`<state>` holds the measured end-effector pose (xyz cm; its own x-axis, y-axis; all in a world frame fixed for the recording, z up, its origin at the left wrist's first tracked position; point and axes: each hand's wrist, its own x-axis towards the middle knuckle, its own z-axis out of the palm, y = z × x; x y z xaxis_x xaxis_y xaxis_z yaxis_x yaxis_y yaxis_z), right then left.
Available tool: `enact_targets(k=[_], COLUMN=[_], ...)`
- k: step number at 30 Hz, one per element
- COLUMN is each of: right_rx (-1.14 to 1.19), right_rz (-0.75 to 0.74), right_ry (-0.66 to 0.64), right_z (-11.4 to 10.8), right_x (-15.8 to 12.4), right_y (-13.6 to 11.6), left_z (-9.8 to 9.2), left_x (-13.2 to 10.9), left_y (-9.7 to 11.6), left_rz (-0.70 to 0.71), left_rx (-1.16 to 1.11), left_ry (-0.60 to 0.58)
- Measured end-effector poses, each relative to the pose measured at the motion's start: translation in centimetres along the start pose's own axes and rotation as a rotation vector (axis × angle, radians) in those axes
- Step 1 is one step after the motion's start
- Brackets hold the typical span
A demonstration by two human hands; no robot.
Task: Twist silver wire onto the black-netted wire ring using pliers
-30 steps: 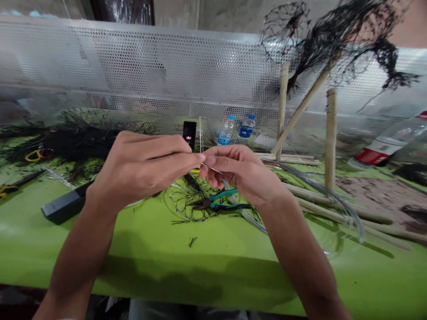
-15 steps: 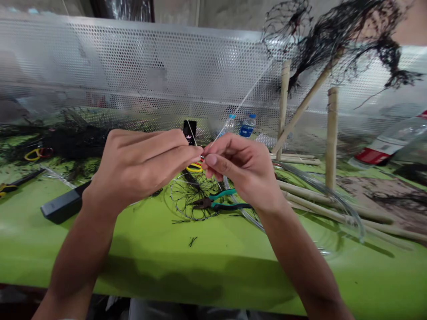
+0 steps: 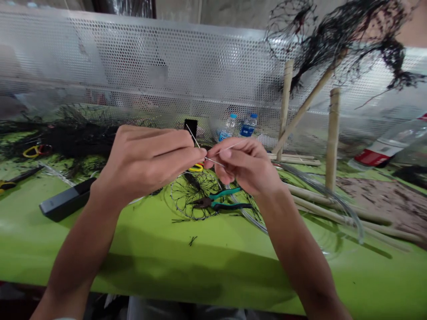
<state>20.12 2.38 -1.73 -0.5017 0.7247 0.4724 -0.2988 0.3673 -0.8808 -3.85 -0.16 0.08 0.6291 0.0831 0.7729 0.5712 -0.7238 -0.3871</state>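
My left hand [image 3: 151,155] is closed in a pinch over the green table, fingertips together on a thin pale wire [image 3: 214,162]. One end of it sticks up past the left fingertips; another stretch runs across to the right. My right hand [image 3: 248,166] is closed too, thumb against fingers, with wire strands running into its grip. Below the hands lies a round black mesh piece [image 3: 182,195] with a wire rim. Green-handled pliers [image 3: 222,206] rest on it, jaws pointing left. A yellow scissor handle [image 3: 196,168] shows just under the fingertips.
A perforated metal panel [image 3: 200,75] backs the table. Left are a dark grey box [image 3: 63,204] and more yellow-handled scissors [image 3: 30,152]. Right are bamboo sticks [image 3: 320,206], clear tubing [image 3: 353,218], upright posts [image 3: 332,142] and a large bottle [image 3: 388,144].
My right hand has drawn slightly right, away from the left fingertips. The wire that ran up to the upper right now lies across the right fingers, and a stretch shows between the hands.
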Motion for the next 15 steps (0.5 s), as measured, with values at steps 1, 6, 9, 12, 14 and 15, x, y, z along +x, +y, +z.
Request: enact_targets(k=[1, 6, 9, 12, 14, 15], right_rx=[0.073, 0.255, 0.319, 0.332, 0.326, 0.324], right_rz=[0.084, 0.286, 0.347, 0.375, 0.378, 0.376], right_ry=[-0.036, -0.125, -0.186, -0.211, -0.21, -0.207], right_z=[-0.23, -0.28, -0.1, -0.18, -0.28, -0.32], right_x=[0.15, 0.53, 0.42, 0.32, 0.36, 0.41], right_y=[-0.08, -0.01, 0.16, 0.39, 0.58, 0.68], left_z=[0.13, 0.24, -0.03, -0.24, -0.28, -0.29], left_x=[-0.06, -0.27, -0.31, -0.3, -0.23, -0.17], left_y=[-0.05, 0.0, 0.09, 0.15, 0.19, 0.22], left_rz=[0.01, 0.006, 0.048, 0.055, 0.06, 0.057], left_rx=[0.021, -0.012, 0.0, 0.009, 0.021, 0.025], left_ry=[0.038, 0.04, 0.055, 0.028, 0.037, 0.037])
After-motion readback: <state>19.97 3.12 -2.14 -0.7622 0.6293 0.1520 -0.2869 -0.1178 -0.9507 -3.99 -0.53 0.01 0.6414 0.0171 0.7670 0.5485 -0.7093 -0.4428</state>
